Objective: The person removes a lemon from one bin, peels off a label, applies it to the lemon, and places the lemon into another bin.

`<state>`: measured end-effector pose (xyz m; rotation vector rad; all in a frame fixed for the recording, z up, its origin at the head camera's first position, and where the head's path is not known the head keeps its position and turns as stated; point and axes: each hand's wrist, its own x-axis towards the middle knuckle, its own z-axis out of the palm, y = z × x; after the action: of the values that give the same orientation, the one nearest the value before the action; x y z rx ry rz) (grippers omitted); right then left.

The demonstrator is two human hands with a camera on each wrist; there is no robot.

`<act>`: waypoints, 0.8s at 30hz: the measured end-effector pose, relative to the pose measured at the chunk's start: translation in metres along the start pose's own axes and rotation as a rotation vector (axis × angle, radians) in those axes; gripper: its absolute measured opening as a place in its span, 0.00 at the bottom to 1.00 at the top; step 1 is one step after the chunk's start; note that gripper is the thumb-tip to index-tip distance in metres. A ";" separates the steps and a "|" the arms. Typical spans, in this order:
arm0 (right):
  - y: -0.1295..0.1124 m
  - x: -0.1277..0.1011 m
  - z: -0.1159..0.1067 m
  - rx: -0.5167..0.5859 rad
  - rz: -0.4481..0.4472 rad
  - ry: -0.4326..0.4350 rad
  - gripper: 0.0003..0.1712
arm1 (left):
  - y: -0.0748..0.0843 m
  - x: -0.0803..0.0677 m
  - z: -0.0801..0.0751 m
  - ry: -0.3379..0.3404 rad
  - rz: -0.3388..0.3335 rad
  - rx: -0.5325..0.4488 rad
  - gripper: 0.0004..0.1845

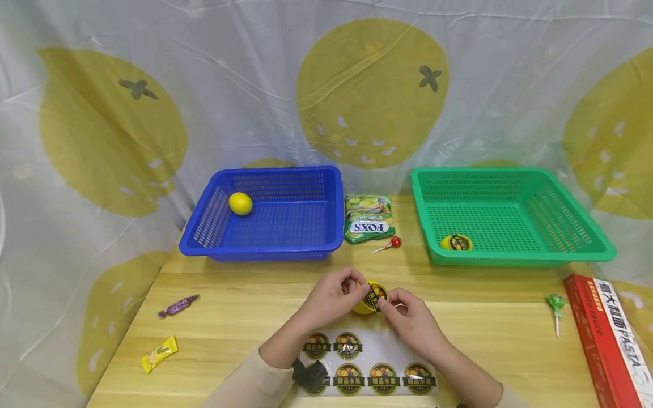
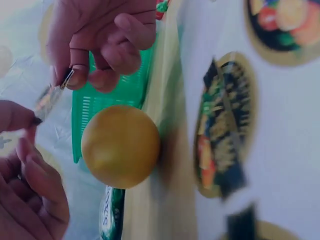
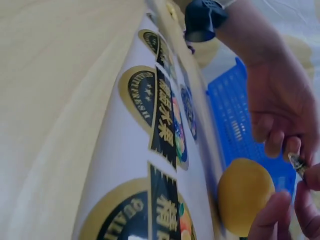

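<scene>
A round black and gold fruit sticker [image 1: 376, 295] is stretched between both hands, right over a yellow lemon [image 1: 363, 309] on the table. My left hand [image 1: 333, 296] pinches the sticker's left end between thumb and finger. At the opposite end, my right hand [image 1: 415, 324] pinches it the same way. In the left wrist view the sticker [image 2: 49, 100] stands apart from the lemon [image 2: 120, 146], off to one side of it. Below the hands lies a white sheet [image 1: 398, 350] bearing several more such stickers, partly covered by the left wrist's black device.
Behind stand a blue basket [image 1: 285, 249] with a plain lemon [image 1: 240, 203] and a green basket [image 1: 515, 258] with a stickered lemon [image 1: 456, 243]. Between them lie a candy bag [image 1: 368, 218] and red lollipop [image 1: 395, 242]. Wrapped candies [image 1: 159, 354] sit left; a pasta box [image 1: 607, 340] right.
</scene>
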<state>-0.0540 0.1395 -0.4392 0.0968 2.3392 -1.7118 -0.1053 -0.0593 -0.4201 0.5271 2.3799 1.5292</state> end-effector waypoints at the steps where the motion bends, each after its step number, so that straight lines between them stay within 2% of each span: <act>1: 0.000 0.001 0.001 0.008 0.015 0.013 0.12 | 0.000 0.003 0.001 0.012 -0.013 0.009 0.06; 8: 0.001 0.006 0.003 0.023 0.094 0.025 0.13 | 0.000 0.020 0.005 0.049 -0.091 0.117 0.06; 12: 0.002 0.008 0.006 0.025 0.129 0.014 0.14 | -0.002 0.024 0.005 0.048 -0.135 0.135 0.05; 15: 0.001 0.009 0.008 0.042 0.155 0.016 0.13 | -0.003 0.024 0.006 0.066 -0.144 0.164 0.04; 19: 0.000 0.012 0.009 0.103 0.170 -0.005 0.12 | -0.006 0.024 0.006 0.079 -0.160 0.161 0.04; 24: -0.003 0.017 0.003 0.120 0.189 -0.043 0.12 | -0.007 0.022 0.006 0.085 -0.195 0.085 0.05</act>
<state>-0.0710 0.1341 -0.4411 0.2895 2.1209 -1.7406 -0.1242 -0.0476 -0.4291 0.2429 2.4858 1.3970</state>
